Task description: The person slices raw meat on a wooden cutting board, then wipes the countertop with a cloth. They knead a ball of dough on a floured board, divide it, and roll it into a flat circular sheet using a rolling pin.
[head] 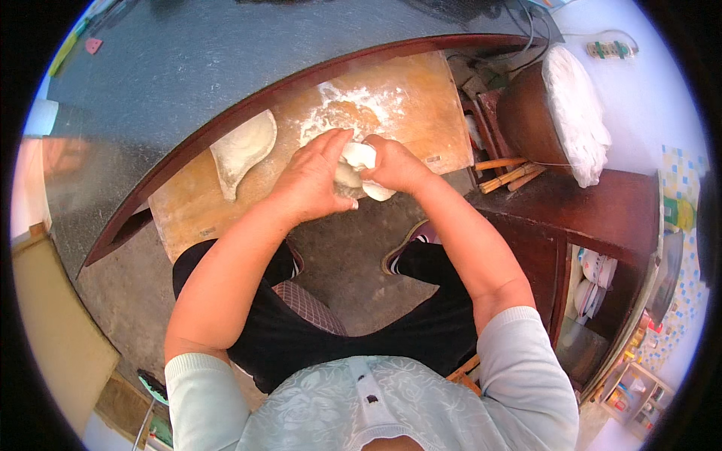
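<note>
A piece of pale dough [359, 156] is held between my two hands, above the near edge of a wooden board [395, 73]. My left hand [315, 175] curves around its left side with the thumb pointing toward me. On the other side, my right hand [395, 163] grips it, and a flap of dough hangs below the fingers. White flour [361, 107] is scattered over the board just beyond my hands. To the left lies a larger flat piece of dough [246, 147], partly hidden by the dark tabletop's edge.
Above the board's far side juts a dark tabletop [169, 73] with a red-brown edge. At right, a brown pot [527, 115] covered with white plastic stands on a wooden cabinet [598, 197], beside several wooden sticks [510, 176]. Bowls [595, 276] sit inside the cabinet.
</note>
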{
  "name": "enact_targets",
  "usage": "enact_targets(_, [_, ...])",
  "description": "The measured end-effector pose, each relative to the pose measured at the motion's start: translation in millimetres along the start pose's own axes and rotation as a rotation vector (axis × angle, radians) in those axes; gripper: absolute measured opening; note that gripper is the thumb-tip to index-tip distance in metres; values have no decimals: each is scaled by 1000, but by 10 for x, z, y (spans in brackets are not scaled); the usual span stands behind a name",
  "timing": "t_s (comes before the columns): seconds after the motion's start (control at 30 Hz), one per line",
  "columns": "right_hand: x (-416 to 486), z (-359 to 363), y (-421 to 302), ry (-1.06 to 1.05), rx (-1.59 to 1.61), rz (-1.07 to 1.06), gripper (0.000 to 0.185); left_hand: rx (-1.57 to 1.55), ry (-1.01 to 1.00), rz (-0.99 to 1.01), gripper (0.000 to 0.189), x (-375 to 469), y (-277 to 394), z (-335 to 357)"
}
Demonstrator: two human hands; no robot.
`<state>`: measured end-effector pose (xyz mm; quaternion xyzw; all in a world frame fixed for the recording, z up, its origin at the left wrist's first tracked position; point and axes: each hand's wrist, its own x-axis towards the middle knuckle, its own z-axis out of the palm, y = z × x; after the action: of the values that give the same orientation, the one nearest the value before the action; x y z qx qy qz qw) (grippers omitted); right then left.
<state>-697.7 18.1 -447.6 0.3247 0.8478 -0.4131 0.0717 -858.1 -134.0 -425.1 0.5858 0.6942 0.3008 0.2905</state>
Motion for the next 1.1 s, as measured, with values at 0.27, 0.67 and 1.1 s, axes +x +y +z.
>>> enact_targets(0.27, [-151,-130,9,-232,1056,245,33,-5,-12,-41,77,113,164,210])
enact_targets(0.67, [-308,23,-167,94,745,50,53,-645,-165,-290,61,22,-109,268])
enact_targets(1.1, [-713,-350,-630,205,-701,-444,94,-1022,-322,-506,56,-27,-198,238])
